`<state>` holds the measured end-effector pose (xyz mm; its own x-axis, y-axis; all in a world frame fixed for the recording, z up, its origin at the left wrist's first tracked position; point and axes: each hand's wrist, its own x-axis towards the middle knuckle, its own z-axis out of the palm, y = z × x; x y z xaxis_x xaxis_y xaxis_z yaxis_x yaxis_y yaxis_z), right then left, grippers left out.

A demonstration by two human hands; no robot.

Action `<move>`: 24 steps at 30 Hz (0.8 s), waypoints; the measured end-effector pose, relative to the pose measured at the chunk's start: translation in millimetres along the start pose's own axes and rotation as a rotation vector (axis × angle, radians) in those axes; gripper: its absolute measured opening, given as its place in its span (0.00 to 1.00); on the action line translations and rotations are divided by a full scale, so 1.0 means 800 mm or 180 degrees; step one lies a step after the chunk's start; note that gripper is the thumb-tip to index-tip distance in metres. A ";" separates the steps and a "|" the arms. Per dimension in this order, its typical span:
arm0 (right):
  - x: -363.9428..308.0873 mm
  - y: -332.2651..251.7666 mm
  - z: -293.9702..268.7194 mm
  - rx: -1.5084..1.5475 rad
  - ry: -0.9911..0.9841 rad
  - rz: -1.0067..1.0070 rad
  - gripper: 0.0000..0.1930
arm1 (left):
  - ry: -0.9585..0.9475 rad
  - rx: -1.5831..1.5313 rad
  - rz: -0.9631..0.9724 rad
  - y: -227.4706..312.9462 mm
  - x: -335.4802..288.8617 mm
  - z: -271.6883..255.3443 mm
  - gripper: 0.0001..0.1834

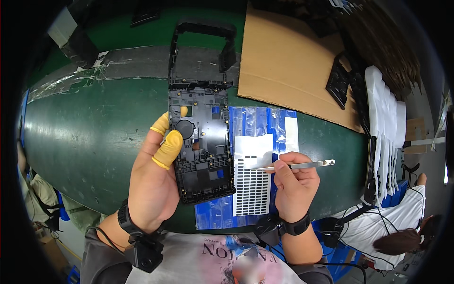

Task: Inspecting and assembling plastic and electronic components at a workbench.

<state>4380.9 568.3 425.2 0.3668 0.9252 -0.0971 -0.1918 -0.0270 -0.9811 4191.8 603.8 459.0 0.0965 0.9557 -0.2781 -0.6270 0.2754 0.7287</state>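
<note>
A long black plastic housing [201,113] with ribs, small brass-coloured inserts and an open frame at its far end is gripped by my left hand [158,170]. Yellow finger cots cover the thumb and a finger, and the thumb presses beside a round dark disc on the housing. My right hand [298,184] pinches metal tweezers [305,164], whose tips point left over a white sheet [253,142] with rows of small black rectangular pieces. The tips are at the upper rows; whether they grip a piece is too small to tell. Under the sheet lies a blue plastic-covered pad [215,217].
The green work surface [94,128] has a grey taped strip across it. A large cardboard sheet [288,61] lies far right, with a black plastic part [338,83] on it. White stacked pieces [383,132] stand at the right edge. Another person [392,227] is at lower right.
</note>
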 end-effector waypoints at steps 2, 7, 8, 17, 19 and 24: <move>0.000 -0.002 -0.001 0.0069 0.0001 0.0049 0.07 | -0.0111 0.0135 -0.0072 -0.003 -0.002 0.000 0.20; -0.019 -0.032 0.012 0.0572 -0.0254 0.0020 0.08 | -0.0275 -0.0046 -0.0325 -0.022 -0.007 0.003 0.22; -0.025 -0.036 0.019 0.0690 -0.0345 0.0022 0.08 | -0.0299 -0.0032 -0.0362 -0.022 -0.009 0.004 0.22; -0.037 -0.026 0.035 0.0680 -0.0749 -0.0002 0.09 | -0.0553 -0.0162 -0.0402 -0.027 -0.015 0.003 0.23; -0.038 -0.024 0.034 0.0670 -0.0725 -0.0003 0.09 | -0.0601 -0.0229 -0.0459 -0.027 -0.015 0.001 0.23; -0.038 -0.024 0.034 0.0656 -0.0744 -0.0061 0.09 | -0.0591 -0.0220 -0.0437 -0.030 -0.016 0.000 0.24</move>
<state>4348.9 551.1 451.5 0.1574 0.9874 -0.0142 -0.3763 0.0466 -0.9253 4205.2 585.3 445.1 0.3211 0.9142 -0.2471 -0.6490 0.4025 0.6456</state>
